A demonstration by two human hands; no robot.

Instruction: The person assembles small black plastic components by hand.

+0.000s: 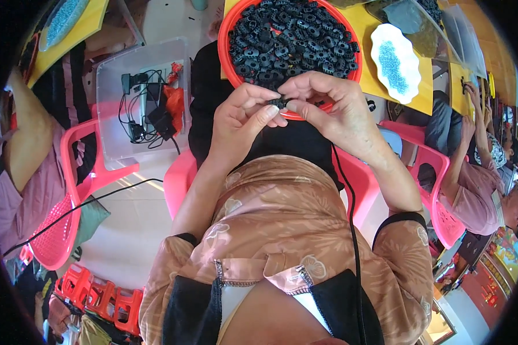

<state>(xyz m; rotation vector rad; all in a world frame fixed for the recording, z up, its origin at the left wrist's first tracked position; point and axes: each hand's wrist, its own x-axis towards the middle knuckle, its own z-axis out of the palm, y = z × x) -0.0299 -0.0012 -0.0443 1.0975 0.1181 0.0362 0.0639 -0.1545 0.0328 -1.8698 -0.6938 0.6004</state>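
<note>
A small black plastic part (278, 103) is pinched between my two hands, just in front of a wide red basin. My left hand (244, 115) grips its left side between thumb and fingers. On the other side, my right hand (328, 106) has its thumb and forefinger closed on the same part. Fingers cover much of it, so its full shape is hidden. Heaped in the red basin (225, 57) are many similar black plastic parts (293, 43), with a few orange-red bits among them.
Right of the basin, a white scalloped dish (411, 86) of small blue pieces sits on a yellow table (425, 99). A clear bin (112, 103) with black cables and adapters stands at left. People sit on both sides on pink chairs (52, 241). Red stools (101, 299) stand lower left.
</note>
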